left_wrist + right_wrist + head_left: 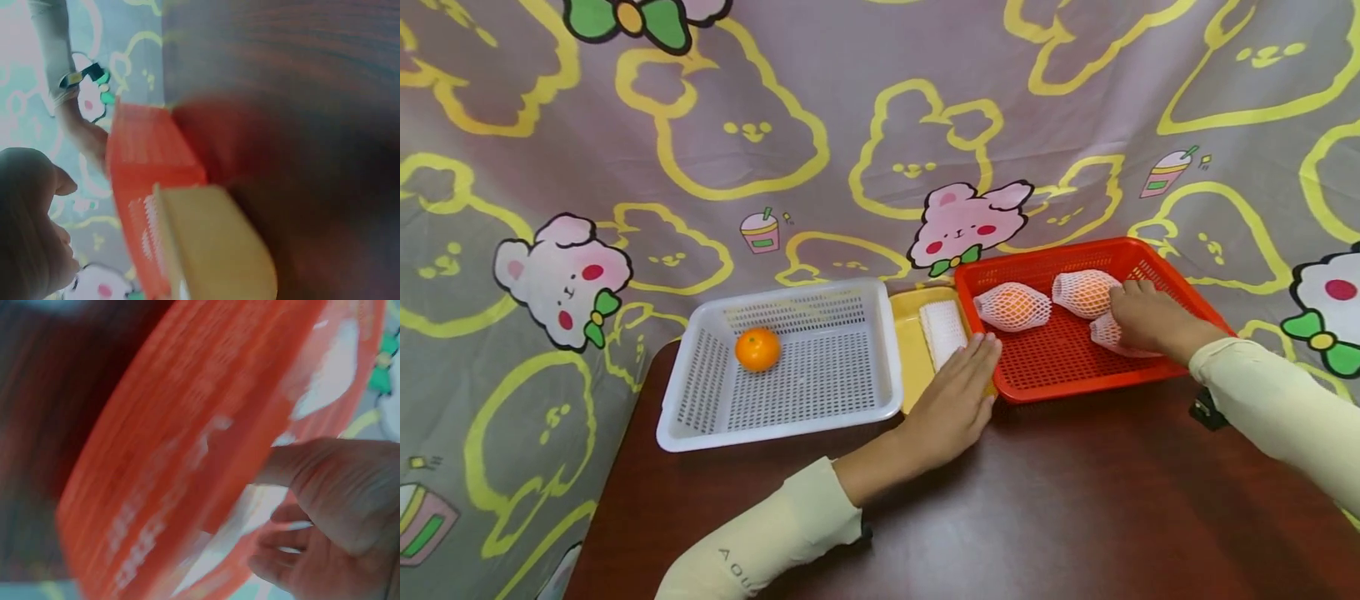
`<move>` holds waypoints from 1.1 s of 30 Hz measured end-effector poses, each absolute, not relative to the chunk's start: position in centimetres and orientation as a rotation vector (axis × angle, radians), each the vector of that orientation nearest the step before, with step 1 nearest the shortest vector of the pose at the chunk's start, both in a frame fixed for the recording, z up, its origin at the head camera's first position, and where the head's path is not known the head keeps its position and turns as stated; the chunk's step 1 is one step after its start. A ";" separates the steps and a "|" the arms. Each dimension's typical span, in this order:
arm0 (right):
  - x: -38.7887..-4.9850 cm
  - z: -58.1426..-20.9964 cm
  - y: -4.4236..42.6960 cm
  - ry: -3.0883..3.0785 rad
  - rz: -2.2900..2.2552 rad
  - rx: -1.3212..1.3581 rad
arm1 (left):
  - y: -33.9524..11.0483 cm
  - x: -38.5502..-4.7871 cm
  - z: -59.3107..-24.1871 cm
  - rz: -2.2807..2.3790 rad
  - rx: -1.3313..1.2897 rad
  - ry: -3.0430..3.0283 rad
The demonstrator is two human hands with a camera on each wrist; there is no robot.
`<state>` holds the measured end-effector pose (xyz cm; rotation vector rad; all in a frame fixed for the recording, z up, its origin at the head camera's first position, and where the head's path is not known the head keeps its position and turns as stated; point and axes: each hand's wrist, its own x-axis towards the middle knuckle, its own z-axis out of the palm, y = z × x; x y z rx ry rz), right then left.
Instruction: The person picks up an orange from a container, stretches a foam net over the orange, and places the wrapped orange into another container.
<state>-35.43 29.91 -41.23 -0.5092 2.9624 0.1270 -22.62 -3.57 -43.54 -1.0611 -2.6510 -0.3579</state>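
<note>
My right hand (1150, 315) reaches into the red basket (1067, 387), its fingers curled round a fruit in a white foam net (1105, 332); the hand hides most of that fruit. Two more oranges in foam nets, one at the left (1013, 307) and one at the back (1084, 293), lie in the same basket. My left hand (951, 408) holds nothing, its fingers straight and together over the front of the yellow tray (910, 333), beside the red basket's left edge. A stack of white foam nets (943, 329) lies in the tray, partly behind the left hand.
A white basket (782, 437) stands left of the tray, with one bare orange (757, 349) inside. All three containers sit side by side on a dark wooden table (1075, 492). A patterned cloth (790, 108) hangs close behind them.
</note>
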 end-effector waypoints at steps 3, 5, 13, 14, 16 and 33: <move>-34.9 -40.3 26.2 3.069 0.069 -0.644 | -6.2 -22.9 -42.4 -0.492 -0.924 -2.652; -34.3 -39.9 23.4 3.137 -0.008 -0.774 | -8.2 -23.3 -41.8 -0.625 -0.786 -2.662; -32.6 -38.7 11.8 3.120 -0.339 -1.237 | -17.7 -25.1 -40.6 -0.868 -0.244 -2.672; -32.6 -38.6 10.3 3.102 -0.364 -1.265 | -18.9 -25.3 -40.5 -0.873 -0.196 -2.675; -32.7 -38.2 7.3 3.059 -0.417 -1.314 | -21.3 -25.7 -40.6 -0.863 -0.114 -2.695; -36.0 -40.4 -12.0 2.639 -0.130 -1.264 | -30.7 -29.5 -42.6 -1.019 0.466 -3.019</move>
